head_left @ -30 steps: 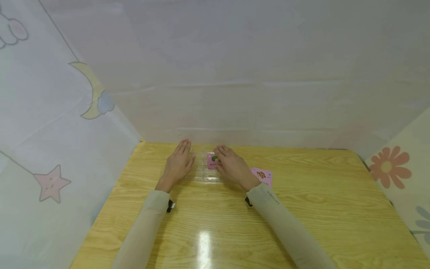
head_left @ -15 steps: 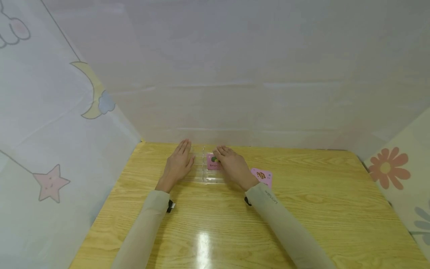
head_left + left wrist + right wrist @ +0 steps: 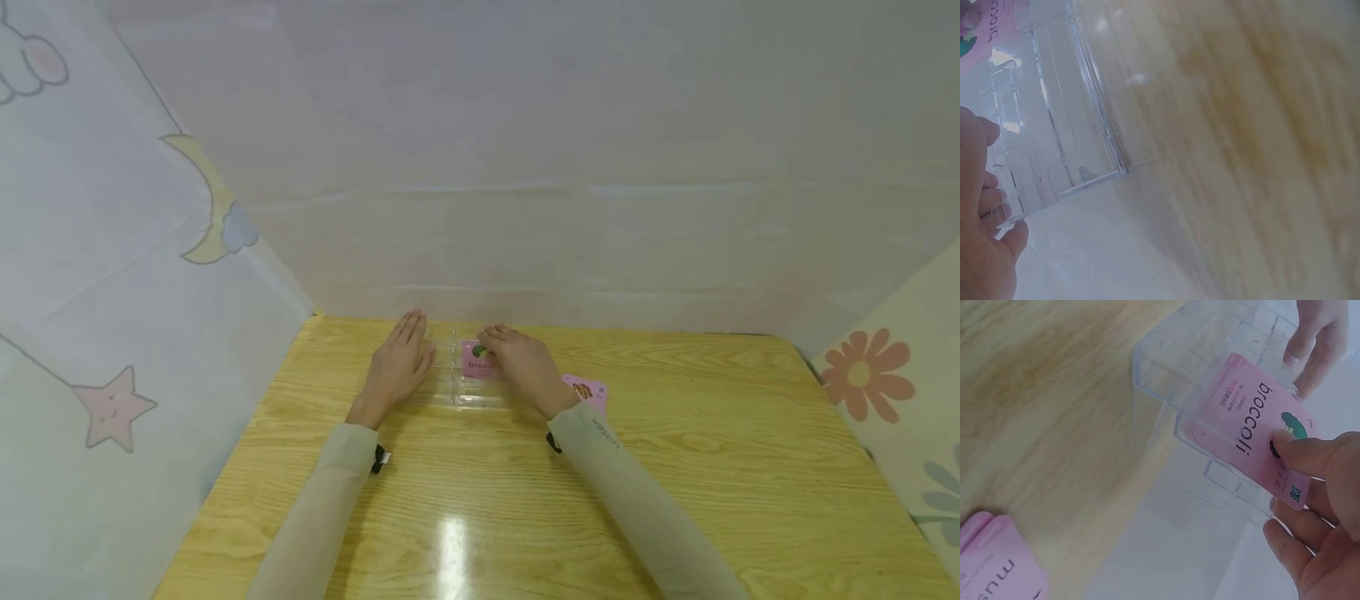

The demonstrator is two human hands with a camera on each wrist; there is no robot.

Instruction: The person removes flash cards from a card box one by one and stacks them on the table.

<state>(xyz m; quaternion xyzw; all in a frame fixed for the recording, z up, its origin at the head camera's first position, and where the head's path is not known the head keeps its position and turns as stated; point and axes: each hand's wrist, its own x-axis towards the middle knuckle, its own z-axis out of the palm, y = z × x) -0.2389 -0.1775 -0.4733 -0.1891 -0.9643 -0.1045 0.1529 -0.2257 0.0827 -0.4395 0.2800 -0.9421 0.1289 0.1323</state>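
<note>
A clear plastic card holder [image 3: 455, 392] with raised dividers lies near the table's far edge. My left hand [image 3: 396, 367] grips its left side; in the left wrist view, fingertips [image 3: 992, 203] show through the plastic. A pink broccoli card [image 3: 1257, 422] sits at the right part of the holder, partly inside it. My right hand [image 3: 528, 371] pinches that card, its thumb on the printed face and the other fingers at the side and beneath. Whether more cards lie under it, I cannot tell.
Pink cards [image 3: 1004, 565] reading "mus…" lie in a small stack on the wooden table [image 3: 675, 467], right of the holder and partly behind my right wrist. A pale curtain-like sheet [image 3: 480, 208] rises behind the table, with printed sheets on both sides.
The right hand has shifted slightly to the right, so more of the broccoli card shows. My left hand keeps its place on the holder.
</note>
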